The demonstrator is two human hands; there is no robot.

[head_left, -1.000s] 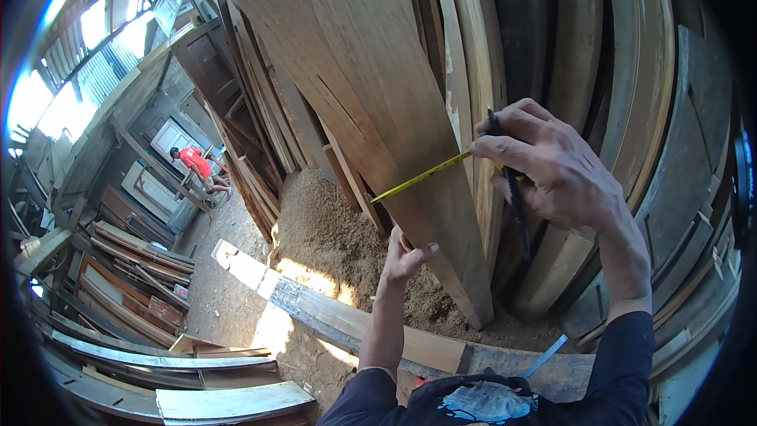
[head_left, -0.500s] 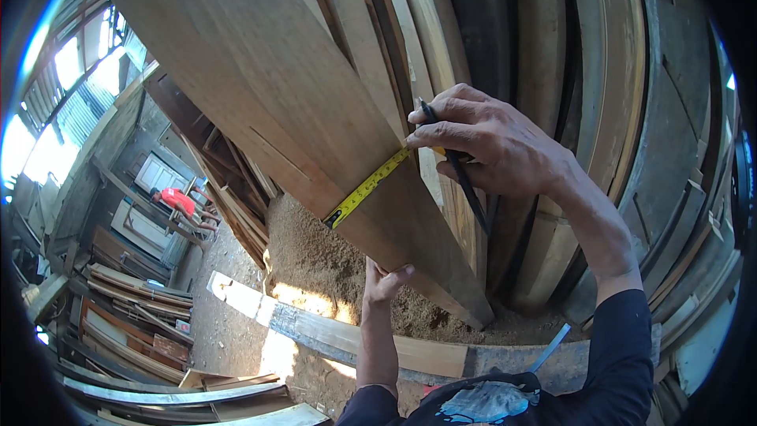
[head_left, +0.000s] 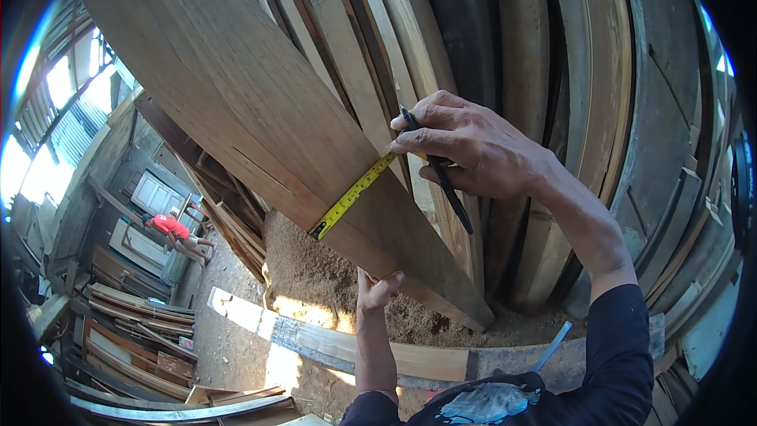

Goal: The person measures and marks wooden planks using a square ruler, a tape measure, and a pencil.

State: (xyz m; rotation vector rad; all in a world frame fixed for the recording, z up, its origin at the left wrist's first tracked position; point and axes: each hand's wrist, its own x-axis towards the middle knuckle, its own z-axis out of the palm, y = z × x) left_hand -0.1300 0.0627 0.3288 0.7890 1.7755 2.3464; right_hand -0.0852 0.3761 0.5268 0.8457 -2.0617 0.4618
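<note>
A wide wooden board [head_left: 260, 95] stands at a slant, its lower end near the ground. Across its face stretches a yellow tape measure [head_left: 355, 196], its end hook at the board's left edge. My right hand [head_left: 489, 146] is closed at the board's right edge, with the tape's body mostly hidden in the palm. A black pen [head_left: 449, 185] is also held between its fingers, tip up. My left hand [head_left: 378, 290] grips the board's lower left edge, thumb in sight and the other fingers hidden behind the wood.
Several upright planks [head_left: 528, 55] lean close together behind the board and to the right. Sawdust [head_left: 303, 268] covers the ground below, beside a flat plank [head_left: 426, 359]. At far left a person in a red shirt [head_left: 171, 226] bends near stacked timber [head_left: 134, 347].
The board, tape and both hands appear slightly further left in view. The tape still lies across the board in the same way. The person in red has shifted posture slightly.
</note>
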